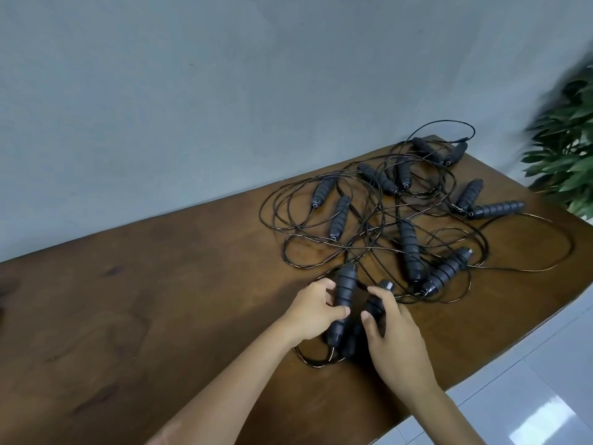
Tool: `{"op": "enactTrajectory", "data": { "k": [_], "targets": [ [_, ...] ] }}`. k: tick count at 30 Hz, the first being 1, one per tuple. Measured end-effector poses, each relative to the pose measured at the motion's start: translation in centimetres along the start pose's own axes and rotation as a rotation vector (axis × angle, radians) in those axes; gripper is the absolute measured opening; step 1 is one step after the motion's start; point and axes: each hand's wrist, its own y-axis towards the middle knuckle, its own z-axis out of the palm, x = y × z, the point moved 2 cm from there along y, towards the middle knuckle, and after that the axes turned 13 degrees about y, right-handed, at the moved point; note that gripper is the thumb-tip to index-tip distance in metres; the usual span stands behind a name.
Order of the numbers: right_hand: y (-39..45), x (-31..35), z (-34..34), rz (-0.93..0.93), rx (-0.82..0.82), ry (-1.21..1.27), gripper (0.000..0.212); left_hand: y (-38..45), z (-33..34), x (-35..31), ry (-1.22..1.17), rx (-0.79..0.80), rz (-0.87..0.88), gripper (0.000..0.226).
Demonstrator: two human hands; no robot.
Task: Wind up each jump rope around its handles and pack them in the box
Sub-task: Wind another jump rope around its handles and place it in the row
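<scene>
A tangle of black jump ropes (385, 226) with ribbed black handles lies on the right half of a brown wooden table (144, 300). My left hand (316, 308) grips one ribbed handle (345, 290) near its middle. My right hand (393, 335) grips a second handle (375, 303) beside it, partly hiding it. Both handles sit close together at the near edge of the tangle, and a thin cord (316, 361) loops below them. No box is in view.
Several other handles (410, 248) and loose cord loops spread toward the table's far right corner. A green plant (568, 149) stands beyond the right end. A grey wall runs behind the table, and white floor tiles (529, 380) lie at lower right.
</scene>
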Motion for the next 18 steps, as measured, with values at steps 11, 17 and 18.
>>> {"op": "enactTrajectory", "data": {
  "k": [11, 17, 18],
  "targets": [
    [3.0, 4.3, -3.6, -0.129, 0.097, 0.498, 0.069, -2.4, -1.1, -3.1, -0.701, -0.023, 0.146, 0.046],
    [4.5, 7.7, -5.1, -0.212, 0.216, 0.569, 0.068, -4.3, -3.8, -5.0, -0.808, 0.094, 0.198, 0.052],
    [4.7, 8.4, -5.3, -0.221, 0.236, 0.588, 0.068, -4.7, -4.4, -5.4, -0.803, 0.094, 0.209, 0.05]
  ]
}}
